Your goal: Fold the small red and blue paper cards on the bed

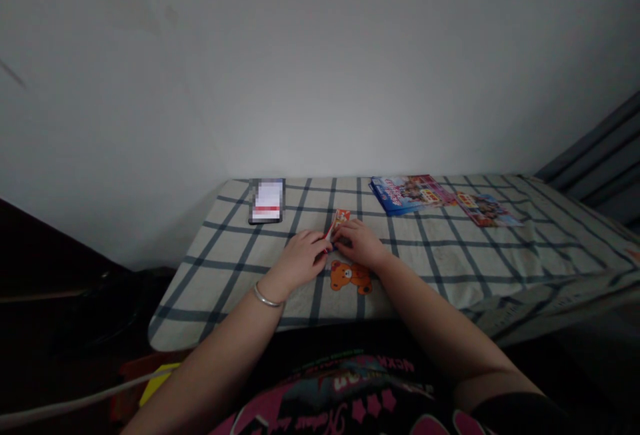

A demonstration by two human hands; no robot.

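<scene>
Both of my hands meet at the middle of a checked cloth surface (450, 255). My left hand (299, 260), with a silver bangle on its wrist, and my right hand (361, 243) pinch a small orange and white packet (339, 220) between their fingertips. The packet stands tilted up from the cloth. An orange teddy bear print (351, 277) lies on the cloth just below my hands.
A dark phone-sized slab (267, 200) with a blurred screen lies at the back left. A blue picture box (407, 193) and a colourful leaflet (487, 209) lie at the back right by the white wall. The cloth's left edge drops to dark floor.
</scene>
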